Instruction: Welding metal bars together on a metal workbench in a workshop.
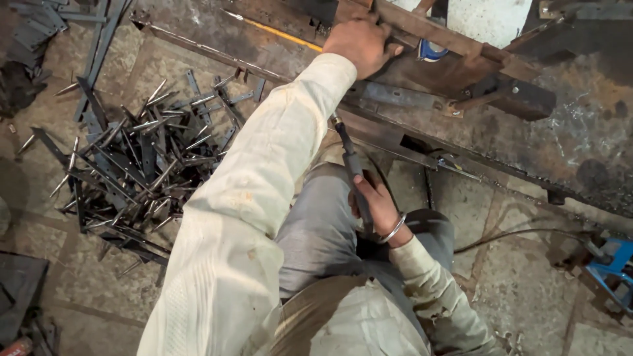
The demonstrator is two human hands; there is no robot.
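Observation:
My left hand [359, 43] reaches forward and presses down on a rusty flat metal bar [455, 46] lying across a rusted steel work table [580, 145]; the fingers curl over the bar's near end. My right hand [377, 201], with a metal bangle on the wrist, is low over my lap and grips a dark slender rod-like tool [349, 155]. The tool's tip points up toward the table's front edge, under my left forearm. Both arms wear cream sleeves.
A heap of pointed flat metal strips [132, 158] lies on the stone-tile floor at the left. More strips [39, 20] lie at the top left. A dark cable [514, 234] runs across the floor to a blue device [613, 264] at the right edge.

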